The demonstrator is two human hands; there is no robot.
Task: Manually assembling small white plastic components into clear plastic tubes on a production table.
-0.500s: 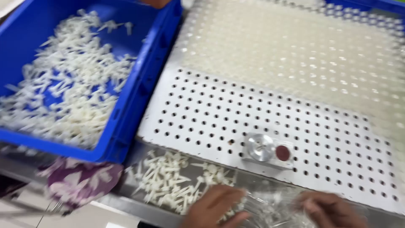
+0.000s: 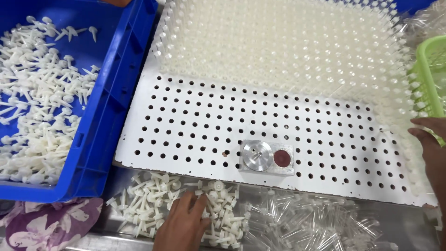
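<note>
Left hand (image 2: 181, 225) grip rests open-fingered on loose white plastic plungers (image 2: 153, 200) piled below white perforated board (image 2: 195, 130); right hand (image 2: 429, 139) grip unclear at green basket (image 2: 429, 74). Careless sweep could scatter plungers.

A single head-worn camera looks steeply down from close above the worktop, facing away from the wearer. The white perforated board (image 2: 260, 135) fills the middle of the view, the blue crate (image 2: 116, 93) is cut off at the left edge, and the green basket (image 2: 429, 69) at the right.
</note>
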